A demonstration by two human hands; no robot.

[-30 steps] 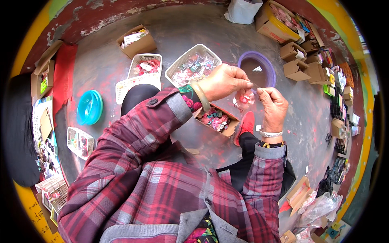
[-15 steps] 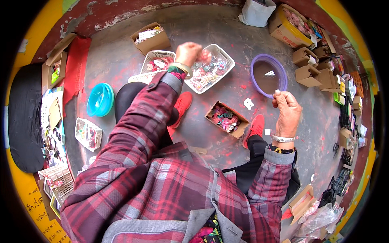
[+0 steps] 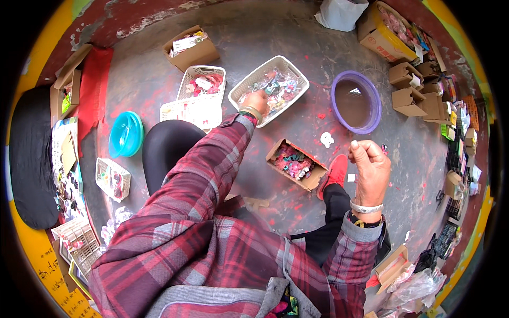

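My left hand (image 3: 255,102) reaches over the near left side of a large white plastic basket (image 3: 303,91). Its fingers look curled down at the small, colourful, plastic-wrapped pieces (image 3: 280,85) inside; what they grip is hidden. Above the floor on the right, my right hand (image 3: 370,172) is raised with thumb and forefinger pinched together. Whatever the pinch holds is too small to make out. A small dark and pink thing (image 3: 384,149) shows beside those fingers; I cannot tell whether it is held. Between my feet stands an open cardboard box (image 3: 313,177) of colourful small pieces.
Two smaller white baskets (image 3: 186,99) adjoin the large one, near a cardboard box (image 3: 204,55). A purple basin (image 3: 379,108) of murky water stands right, turquoise basins (image 3: 127,143) left. A white cutout (image 3: 326,140) lies by my red shoe (image 3: 335,172). Boxes (image 3: 405,102) line the right wall.
My left hand has come down and nearer, from above the basket to its near left part. My right hand has lowered slightly, still pinched. The large basket appears shifted a little left.
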